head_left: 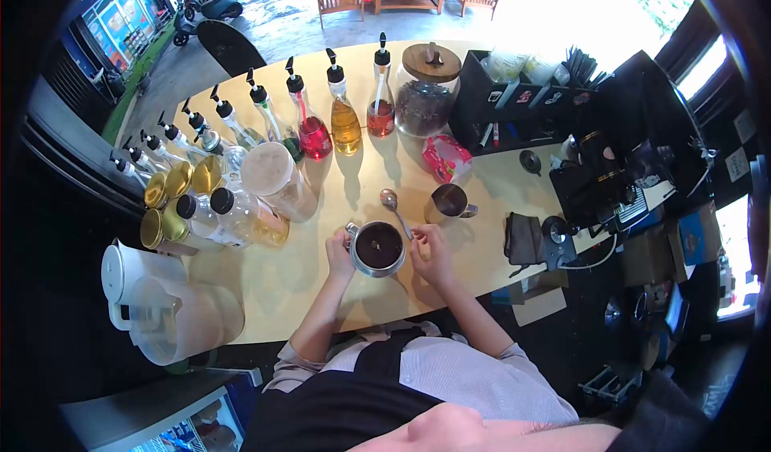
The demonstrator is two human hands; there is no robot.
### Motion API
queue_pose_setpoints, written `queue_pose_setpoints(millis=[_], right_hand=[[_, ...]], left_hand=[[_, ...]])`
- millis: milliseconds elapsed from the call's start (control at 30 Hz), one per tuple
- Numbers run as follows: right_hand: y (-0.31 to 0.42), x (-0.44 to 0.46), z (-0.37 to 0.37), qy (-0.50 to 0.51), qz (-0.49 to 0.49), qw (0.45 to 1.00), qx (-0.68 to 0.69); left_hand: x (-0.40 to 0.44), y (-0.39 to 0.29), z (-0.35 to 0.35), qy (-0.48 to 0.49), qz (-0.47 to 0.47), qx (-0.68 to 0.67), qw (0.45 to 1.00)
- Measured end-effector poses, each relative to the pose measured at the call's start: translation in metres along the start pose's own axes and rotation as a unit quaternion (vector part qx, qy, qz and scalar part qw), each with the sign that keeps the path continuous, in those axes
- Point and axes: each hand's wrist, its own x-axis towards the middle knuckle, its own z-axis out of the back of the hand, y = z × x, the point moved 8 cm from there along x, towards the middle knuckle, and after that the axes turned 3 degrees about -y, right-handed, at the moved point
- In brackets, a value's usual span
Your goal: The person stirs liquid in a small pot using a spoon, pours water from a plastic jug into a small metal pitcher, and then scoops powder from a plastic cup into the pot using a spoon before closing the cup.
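Note:
A metal milk pitcher [353, 264] full of dark brown liquid [379, 245] stands on the table in front of me. My left hand [340, 253] is closed round its handle on the left side. To the pitcher's right, my right hand [432, 254] pinches the end of a metal spoon [397, 212]. The spoon's bowl points away from me, above the wooden tabletop and beyond the pitcher's rim. A second metal pitcher [450, 200] sits just behind my right hand, its inside dark.
Pump bottles of syrup [346, 122] line the far edge. Jars and bottles [233, 211] crowd the left, near clear plastic jugs [193, 323]. A wood-lidded glass jar [424, 102], a pink packet [446, 158] and a black organizer [522, 102] stand behind. An espresso machine [598, 183] is right.

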Motion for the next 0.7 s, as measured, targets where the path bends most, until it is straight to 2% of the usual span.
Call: queue_pose_setpoints(millis=[33,67,100,167,200,267,333,367,433,467,600,667,700], right_hand=[[-0.007,0.002,-0.006,0.013,-0.040,0.999,-0.014],[0.000,0.006,-0.004,-0.012,-0.001,0.997,-0.079],[0.001,0.006,-0.008,-0.009,-0.001,0.997,-0.075],[-0.013,0.004,-0.011,0.007,-0.081,0.990,-0.114],[-0.018,0.005,-0.010,0.007,-0.081,0.990,-0.112],[-0.027,0.005,-0.019,0.077,-0.063,0.988,-0.121],[-0.033,0.006,-0.020,0.081,-0.054,0.986,-0.133],[-0.036,0.007,-0.021,0.086,-0.046,0.984,-0.148],[-0.042,0.006,-0.024,0.079,-0.040,0.984,-0.156],[-0.044,0.006,-0.024,0.073,-0.036,0.983,-0.166],[-0.045,0.009,-0.022,0.068,-0.010,0.987,-0.147],[-0.051,0.009,-0.023,0.083,-0.030,0.986,-0.144],[-0.050,0.012,-0.022,0.085,-0.028,0.986,-0.140]], left_hand=[[0.000,-0.003,-0.005,-0.002,-0.004,0.005,1.000],[0.001,-0.001,-0.005,-0.007,-0.005,0.005,1.000],[0.002,0.004,-0.002,-0.019,-0.006,0.003,1.000],[0.002,0.010,0.000,-0.030,-0.007,0.002,1.000],[-0.001,0.012,0.001,-0.046,-0.013,0.006,0.999],[-0.004,0.015,0.001,-0.062,-0.022,0.012,0.998],[-0.007,0.020,0.002,-0.087,-0.025,-0.118,0.989],[-0.010,0.014,-0.003,-0.087,-0.027,-0.116,0.989],[-0.023,-0.020,-0.007,-0.131,-0.135,0.052,0.981],[-0.027,-0.019,0.004,-0.131,-0.181,0.093,0.970],[-0.067,-0.023,0.011,-0.152,-0.210,0.131,0.957],[-0.082,-0.011,0.001,-0.101,-0.155,0.116,0.976],[-0.086,-0.007,-0.005,-0.105,-0.157,0.119,0.975]])
